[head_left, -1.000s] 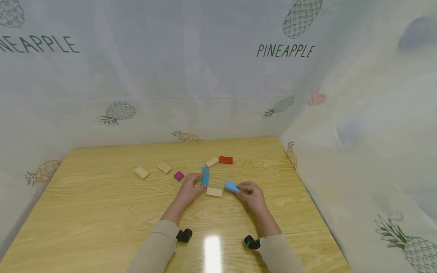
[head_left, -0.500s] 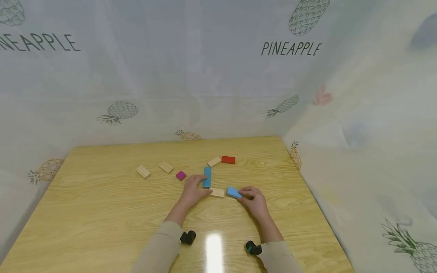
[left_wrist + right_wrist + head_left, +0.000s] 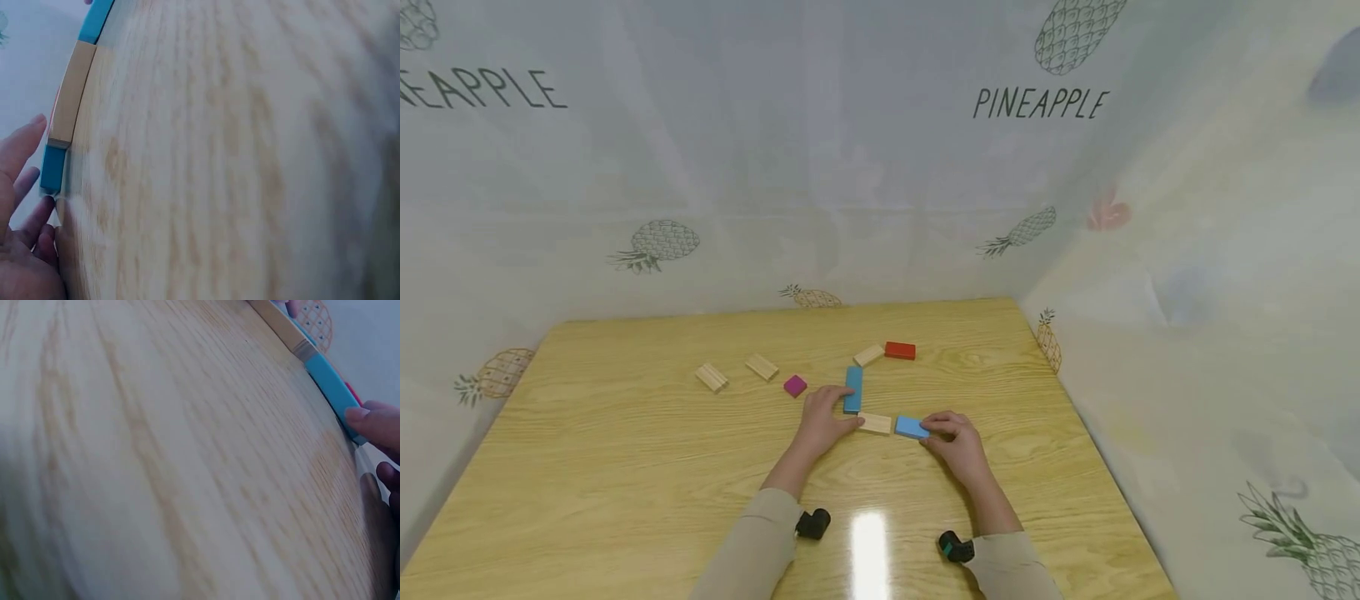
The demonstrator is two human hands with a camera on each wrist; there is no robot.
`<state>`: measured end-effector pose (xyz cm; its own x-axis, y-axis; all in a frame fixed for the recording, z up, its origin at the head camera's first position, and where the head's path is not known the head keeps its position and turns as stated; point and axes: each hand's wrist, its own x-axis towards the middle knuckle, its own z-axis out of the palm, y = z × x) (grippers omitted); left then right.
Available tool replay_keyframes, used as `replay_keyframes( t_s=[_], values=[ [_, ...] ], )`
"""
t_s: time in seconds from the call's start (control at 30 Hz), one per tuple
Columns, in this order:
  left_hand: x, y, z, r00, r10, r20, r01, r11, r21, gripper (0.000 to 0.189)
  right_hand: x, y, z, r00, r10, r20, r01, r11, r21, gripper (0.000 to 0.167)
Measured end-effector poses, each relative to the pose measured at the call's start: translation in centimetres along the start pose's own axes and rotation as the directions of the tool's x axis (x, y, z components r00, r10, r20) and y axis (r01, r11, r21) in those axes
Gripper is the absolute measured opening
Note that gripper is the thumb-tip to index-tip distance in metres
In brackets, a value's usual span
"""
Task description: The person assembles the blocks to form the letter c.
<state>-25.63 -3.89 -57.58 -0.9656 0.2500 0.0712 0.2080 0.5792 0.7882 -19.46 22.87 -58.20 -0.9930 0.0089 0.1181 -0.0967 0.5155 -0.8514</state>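
In the head view my right hand pinches the right end of a light blue block between thumb and fingers. This block lies flat on the table, end to end with a plain wooden block at its left. My left hand has its thumb at the wooden block's left end. Its forefinger reaches to the side of a darker blue block, which points away from me. In the left wrist view the fingers are bent loosely beside the blue block's end.
Behind the darker blue block lie another wooden block and a red block. To the left are a magenta block and two more wooden blocks. A pineapple-print curtain borders the wooden table.
The light blue block has come down and turned into line with the wooden block, still in my right hand. My left thumb has shifted from the darker blue block to the wooden block's end.
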Motion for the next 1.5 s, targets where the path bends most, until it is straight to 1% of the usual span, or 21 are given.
replay_keyframes(
  t_s=[0.3, 0.5, 0.63, 0.77, 0.8, 1.0, 1.03, 1.13, 1.37, 1.5],
  values=[
    [-0.05, 0.13, -0.02, 1.000, 0.002, -0.007, -0.002, 1.000, -0.017, 0.057, 0.15, -0.07, -0.03, 1.000, -0.002, 0.006, 0.002, 1.000, 0.017, 0.023],
    [0.00, 0.08, -0.03, 1.000, 0.001, -0.001, -0.001, 1.000, -0.009, 0.057, 0.19, -0.13, 0.13, 1.000, -0.013, 0.005, 0.013, 1.000, 0.013, 0.024],
    [0.07, 0.07, 0.03, 1.000, 0.000, 0.004, 0.000, 1.000, 0.000, 0.057, 0.28, -0.10, 0.26, 0.999, -0.032, -0.004, 0.032, 0.999, 0.012, 0.024],
    [0.05, 0.09, 0.05, 1.000, 0.004, 0.007, -0.004, 1.000, 0.002, 0.057, 0.28, -0.08, 0.45, 0.999, -0.034, -0.017, 0.035, 0.999, 0.016, 0.024],
    [0.11, -0.17, 0.20, 1.000, 0.012, 0.003, -0.012, 1.000, 0.002, 0.058, 0.26, -0.09, 0.49, 0.999, -0.034, -0.021, 0.035, 0.999, 0.016, 0.024],
    [0.05, 0.03, 0.12, 1.000, 0.023, -0.006, -0.022, 1.000, 0.012, 0.057, 0.21, -0.11, 0.59, 0.998, -0.046, -0.037, 0.046, 0.999, 0.016, 0.024],
    [-0.03, 0.35, -0.06, 1.000, 0.016, -0.002, -0.016, 1.000, 0.013, 0.057, 0.20, -0.12, 0.60, 0.998, -0.050, -0.039, 0.051, 0.999, 0.015, 0.024],
    [-0.03, 0.34, -0.08, 1.000, 0.013, -0.001, -0.013, 1.000, 0.015, 0.057, 0.18, -0.11, 0.63, 0.997, -0.063, -0.043, 0.063, 0.998, 0.006, 0.025],
    [0.05, 0.34, 0.01, 1.000, -0.016, 0.005, 0.016, 1.000, 0.006, 0.057, 0.12, 0.03, 0.69, 0.995, -0.088, -0.045, 0.088, 0.996, -0.005, 0.026],
    [0.04, 0.35, 0.01, 1.000, -0.014, 0.008, 0.014, 1.000, 0.007, 0.057, 0.04, 0.03, 0.67, 0.995, -0.095, -0.041, 0.095, 0.995, -0.006, 0.028]
  ],
)
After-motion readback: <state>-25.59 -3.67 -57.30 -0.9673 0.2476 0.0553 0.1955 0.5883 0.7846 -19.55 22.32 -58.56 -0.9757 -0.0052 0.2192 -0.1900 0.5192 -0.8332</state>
